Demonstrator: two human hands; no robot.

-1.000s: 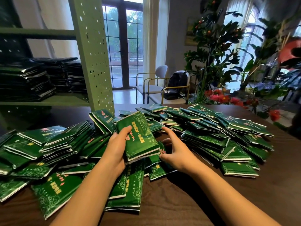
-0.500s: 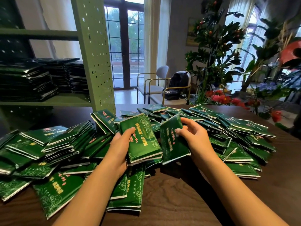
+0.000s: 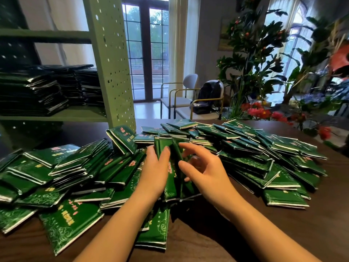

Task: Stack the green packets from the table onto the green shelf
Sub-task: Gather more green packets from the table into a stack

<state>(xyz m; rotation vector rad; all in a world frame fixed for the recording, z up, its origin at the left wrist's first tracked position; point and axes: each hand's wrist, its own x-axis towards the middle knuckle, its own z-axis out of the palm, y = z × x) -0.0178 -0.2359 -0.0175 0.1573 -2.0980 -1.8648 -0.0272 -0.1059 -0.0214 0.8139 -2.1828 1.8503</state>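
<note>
**Bringing two handfuls together on edge**

Since half a second ago, has swung the right hand (image 3: pixel 207 174) in from the right and laid its single packet against the lot in the left hand (image 3: pixel 155 173), making one bundle (image 3: pixel 171 186). Has also turned that lot from face-up to edge-up.

Grips the bundle from its left side, left fingers (image 3: pixel 164 154) curled over the upper edge, thumb out of sight. Holds the right fingers (image 3: pixel 187 147) loosely spread and half bent, wrapped round nothing. Touches the bundle's right face with thumb and forefinger tips only, as far as the blur allows.

Bundle upright between the two hands, near the middle of the dark wooden surface (image 3: pixel 217 233), lower edge down among flat packets. Cannot tell whether resting on them.

Loose packets (image 3: pixel 245 161) heaped in overlapping rows to the right. More fanned out to the left and lying flat near the front edge.

Behind the left heap: green shelf (image 3: pixel 111 63), perforated upright just beyond the packets, with dark stacks (image 3: pixel 28 91) already on its board.

Farther back: glass door (image 3: pixel 147 53), two chairs (image 3: pixel 181 91), a backpack (image 3: pixel 207 97) on the nearer one, tall plants (image 3: pixel 255 53) and red flowers (image 3: pixel 260 112) at the right.
</note>
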